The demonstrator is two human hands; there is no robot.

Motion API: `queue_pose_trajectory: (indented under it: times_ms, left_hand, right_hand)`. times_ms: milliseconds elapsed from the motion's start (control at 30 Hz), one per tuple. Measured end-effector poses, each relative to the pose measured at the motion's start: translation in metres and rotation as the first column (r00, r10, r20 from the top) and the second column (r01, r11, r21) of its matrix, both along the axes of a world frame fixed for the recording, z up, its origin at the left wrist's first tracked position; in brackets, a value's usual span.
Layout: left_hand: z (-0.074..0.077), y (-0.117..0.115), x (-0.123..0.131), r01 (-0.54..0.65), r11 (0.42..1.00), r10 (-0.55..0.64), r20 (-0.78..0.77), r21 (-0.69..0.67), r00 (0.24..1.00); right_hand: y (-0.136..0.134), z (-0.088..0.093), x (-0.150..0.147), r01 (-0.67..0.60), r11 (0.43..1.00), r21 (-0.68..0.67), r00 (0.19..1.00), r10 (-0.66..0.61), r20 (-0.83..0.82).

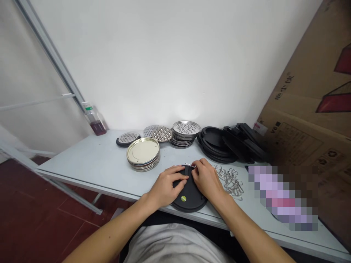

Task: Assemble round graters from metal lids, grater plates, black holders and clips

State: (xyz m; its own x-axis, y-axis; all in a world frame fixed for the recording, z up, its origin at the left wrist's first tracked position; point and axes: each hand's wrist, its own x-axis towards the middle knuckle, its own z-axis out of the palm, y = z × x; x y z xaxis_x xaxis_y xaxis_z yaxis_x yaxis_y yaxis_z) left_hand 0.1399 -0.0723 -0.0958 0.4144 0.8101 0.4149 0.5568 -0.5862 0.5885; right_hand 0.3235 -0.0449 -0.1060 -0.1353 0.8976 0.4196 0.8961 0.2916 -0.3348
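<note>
A round black plastic disc (189,200) with a small yellow-green dot lies near the table's front edge. My left hand (167,185) grips its left side, fingers across the top. My right hand (205,178) sits at its upper right, with the fingertips pinching a small metal ring (189,165) at the disc's top edge. The hands hide most of the disc's upper half. To the right of my right hand lies a loose pile of metal rings (229,180).
Along the wall of the pale table (82,164) stand a stack of gold-lidded metal discs (143,154), perforated metal discs (184,133) and black disc stacks (216,145). A bottle of reddish liquid (95,122) stands at the far left corner. Cardboard (301,91) leans at the right.
</note>
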Motion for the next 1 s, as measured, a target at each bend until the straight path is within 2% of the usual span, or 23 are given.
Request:
queue_pose_trajectory:
  times_ms: [333, 767, 867, 1000]
  left_hand:
    - [0.001, -0.001, 0.001, -0.007, 1.0, 0.007, 0.001, -0.012, 1.0]
    - [0.003, -0.001, 0.0, 0.0, 1.0, 0.0, -0.011, 0.013, 1.0]
    - [0.009, -0.002, -0.002, 0.028, 1.0, -0.027, -0.072, 0.009, 0.997]
    - [0.018, -0.008, -0.005, 0.079, 0.997, -0.076, -0.25, -0.001, 0.965]
  right_hand:
    - [0.0, -0.001, -0.002, 0.083, 0.997, 0.002, 0.997, -0.083, -0.011]
    - [0.001, 0.003, 0.003, 0.086, 0.996, 0.022, 0.994, -0.084, -0.068]
    - [0.001, 0.003, 0.006, 0.065, 0.998, 0.014, 0.993, -0.063, -0.095]
    - [0.002, 0.004, 0.011, 0.02, 1.0, -0.008, 0.989, -0.021, -0.144]
